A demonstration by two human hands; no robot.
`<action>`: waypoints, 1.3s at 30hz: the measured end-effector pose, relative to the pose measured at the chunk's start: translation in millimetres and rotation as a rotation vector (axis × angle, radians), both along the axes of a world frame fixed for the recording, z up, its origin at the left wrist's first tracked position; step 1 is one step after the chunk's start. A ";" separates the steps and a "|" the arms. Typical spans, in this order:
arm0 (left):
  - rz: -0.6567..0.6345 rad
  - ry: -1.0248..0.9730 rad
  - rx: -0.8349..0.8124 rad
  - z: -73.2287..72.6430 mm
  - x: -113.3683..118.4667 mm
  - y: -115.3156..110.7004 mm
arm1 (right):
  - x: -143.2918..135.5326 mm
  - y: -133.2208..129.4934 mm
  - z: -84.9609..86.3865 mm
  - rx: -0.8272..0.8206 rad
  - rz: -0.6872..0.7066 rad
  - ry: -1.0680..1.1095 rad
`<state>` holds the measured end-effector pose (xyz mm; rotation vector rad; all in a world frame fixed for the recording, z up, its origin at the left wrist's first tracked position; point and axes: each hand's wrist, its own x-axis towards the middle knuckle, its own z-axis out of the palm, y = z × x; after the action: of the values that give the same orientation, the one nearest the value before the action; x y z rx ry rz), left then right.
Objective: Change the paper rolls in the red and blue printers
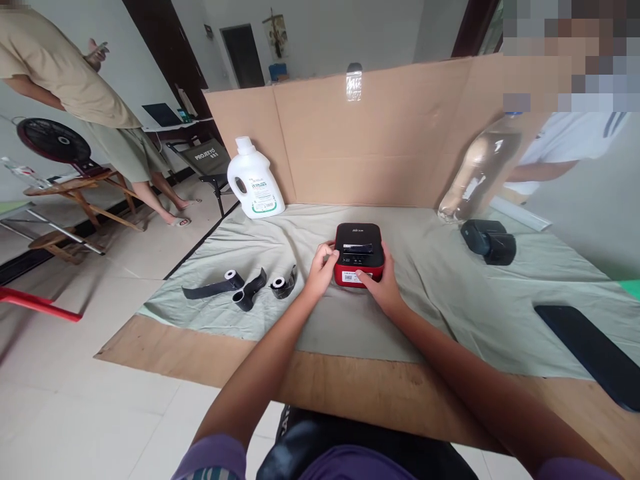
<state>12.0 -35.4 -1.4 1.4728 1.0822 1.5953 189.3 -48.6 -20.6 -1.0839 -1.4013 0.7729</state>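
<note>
The bare wooden edge (pixel 345 377) of the table runs on the near side of the red-and-black device (pixel 359 255), which sits on a pale cloth (pixel 420 293). Both hands grip it: the left hand (pixel 323 267) clasps its left side with bent fingers, the right hand (pixel 386 283) its right side, thumb at the front label (pixel 349 277). From here I see three black rolls (pixel 254 288) left of the device and a dark phone (pixel 587 350) well to its right. Beyond it stand a white jug (pixel 259 190), left, a clear bottle (pixel 481 170), right, and a cardboard panel (pixel 360 150) behind.
</note>
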 end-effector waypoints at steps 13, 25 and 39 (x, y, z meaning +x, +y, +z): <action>0.118 -0.094 0.054 -8.0 15.6 11.4 | 1.0 2.1 -1.3 0.048 -0.004 -0.021; 0.113 -0.088 0.098 -18.1 16.0 -3.1 | 1.9 -0.3 0.7 -0.002 -0.011 -0.030; -0.022 -0.122 0.076 -19.9 16.1 2.6 | 3.1 -1.2 1.6 -0.024 -0.012 -0.052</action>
<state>28.1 -32.8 -21.4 1.4106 0.9433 1.7043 192.4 -49.8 -19.0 -1.1371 -1.4306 0.7590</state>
